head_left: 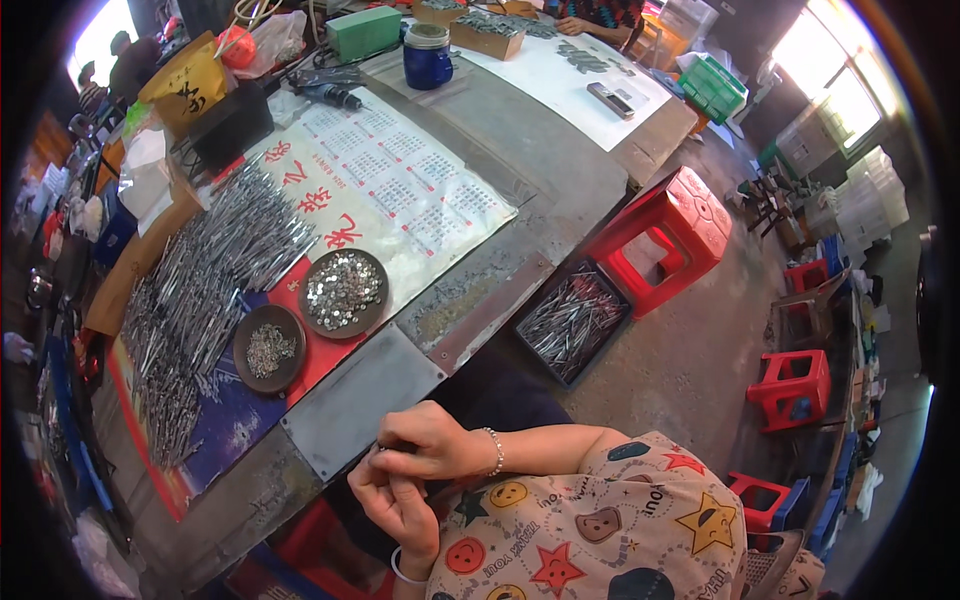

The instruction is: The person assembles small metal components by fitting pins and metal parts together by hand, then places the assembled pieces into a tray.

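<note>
Both hands meet at the table's near edge, in front of a bare metal plate [365, 395]. My right hand [428, 440], a beaded bracelet at its wrist, is closed with the fingers curled in. Just below it and touching it, my left hand [396, 508] has its fingers bent and pressed together. Whatever they grip is too small or hidden to make out. Beyond them, a round dish of small shiny metal discs [343, 292] stands beside a smaller dish of tiny metal parts [270, 350]. To the left lies a large heap of thin metal rods [200, 290].
A black bin of metal rods [573, 322] stands right of the table beside a red stool [665, 240]. A calendar sheet [395, 180] covers part of the tabletop. Farther back are a blue jar [427, 62] and a green box [364, 35]. Another person's hand [575, 26] rests at the far table.
</note>
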Demonstrator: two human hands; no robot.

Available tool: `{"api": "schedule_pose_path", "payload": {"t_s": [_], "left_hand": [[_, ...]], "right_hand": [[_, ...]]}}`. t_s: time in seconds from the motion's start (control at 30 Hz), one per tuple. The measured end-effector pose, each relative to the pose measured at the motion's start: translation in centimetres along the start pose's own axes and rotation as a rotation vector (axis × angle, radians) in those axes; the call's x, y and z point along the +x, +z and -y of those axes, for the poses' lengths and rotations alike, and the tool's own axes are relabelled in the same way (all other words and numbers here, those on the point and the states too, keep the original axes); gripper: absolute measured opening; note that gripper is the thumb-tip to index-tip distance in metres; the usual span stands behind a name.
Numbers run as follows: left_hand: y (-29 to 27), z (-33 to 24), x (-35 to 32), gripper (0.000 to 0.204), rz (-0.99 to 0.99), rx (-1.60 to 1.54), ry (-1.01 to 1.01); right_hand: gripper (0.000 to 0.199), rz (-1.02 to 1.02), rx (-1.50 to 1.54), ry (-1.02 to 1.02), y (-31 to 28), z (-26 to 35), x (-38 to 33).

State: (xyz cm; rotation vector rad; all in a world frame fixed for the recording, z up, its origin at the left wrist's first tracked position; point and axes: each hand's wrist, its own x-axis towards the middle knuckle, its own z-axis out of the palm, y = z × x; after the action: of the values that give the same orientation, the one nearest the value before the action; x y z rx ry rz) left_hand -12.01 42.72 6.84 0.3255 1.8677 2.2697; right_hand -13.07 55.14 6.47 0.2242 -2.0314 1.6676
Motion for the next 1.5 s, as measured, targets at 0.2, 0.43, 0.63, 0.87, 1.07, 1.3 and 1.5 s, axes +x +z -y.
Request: {"api": "schedule_pose_path", "payload": {"t_s": [0.2,0.43,0.63,0.87,1.07,1.3,1.5], "left_hand": [[-1.0,0.4,-0.6,0.023,0.041,0.056,0.124],[-1.0,1.9,-0.9,0.019,-0.001,-0.025,0.132],[-0.7,0.7,0.1,0.025,0.025,-0.147,0.111],[-2.0,1.4,-0.6,0.023,-0.004,-0.109,0.126],[-2.1,2.0,-0.5,0.021,-0.035,-0.207,0.098],[-2.4,1.8,-0.9,0.021,-0.024,-0.210,0.102],[-2.4,2.1,-1.2,0.021,-0.052,-0.180,0.088]], "right_hand": [[0.023,-0.066,-0.049,-0.174,1.2,-0.9,-0.5],[0.022,-0.045,-0.181,0.027,1.7,-0.2,-1.1],[0.022,0.054,0.057,0.212,0.7,0.8,0.0],[0.014,0.052,-0.327,-0.168,2.2,-0.3,-0.9],[0.012,0.161,-0.174,0.203,2.2,1.3,-0.6],[0.013,0.057,-0.061,0.022,2.0,0.5,-0.4],[0.020,0.009,-0.212,-0.065,2.8,0.2,-1.3]]}}
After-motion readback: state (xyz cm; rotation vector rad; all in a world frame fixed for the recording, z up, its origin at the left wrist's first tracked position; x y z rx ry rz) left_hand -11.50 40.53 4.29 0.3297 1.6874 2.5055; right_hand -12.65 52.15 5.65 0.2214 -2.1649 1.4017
